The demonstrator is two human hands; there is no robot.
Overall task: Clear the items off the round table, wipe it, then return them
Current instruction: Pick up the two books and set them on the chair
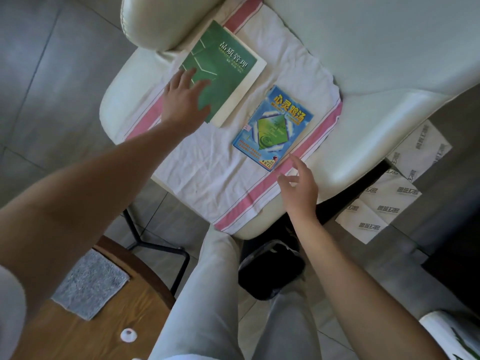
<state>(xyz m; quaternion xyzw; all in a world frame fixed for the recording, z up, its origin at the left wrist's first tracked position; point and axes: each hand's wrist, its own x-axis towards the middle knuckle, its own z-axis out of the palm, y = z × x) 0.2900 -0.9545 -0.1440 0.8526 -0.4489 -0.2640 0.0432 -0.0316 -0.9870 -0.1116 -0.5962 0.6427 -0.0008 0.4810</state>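
Green book (223, 71) lies under the spread left hand (185, 100); right hand (298, 185) (loose, empty) nears the blue book (272, 128).

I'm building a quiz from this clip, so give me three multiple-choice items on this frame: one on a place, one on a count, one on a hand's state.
1. Where does the grey felt-like cloth lie?
A. on the round wooden table
B. on the chair
C. on the floor

2. How many books lie on the white towel with pink stripes?
A. one
B. two
C. three

3. The left hand is:
A. curled into a fist
B. gripping the blue book
C. flat on the green book

Answers: 1 A, it sits on the wood top; 2 B, the green book and the blue book; 3 C, spread fingers rest on its cover.
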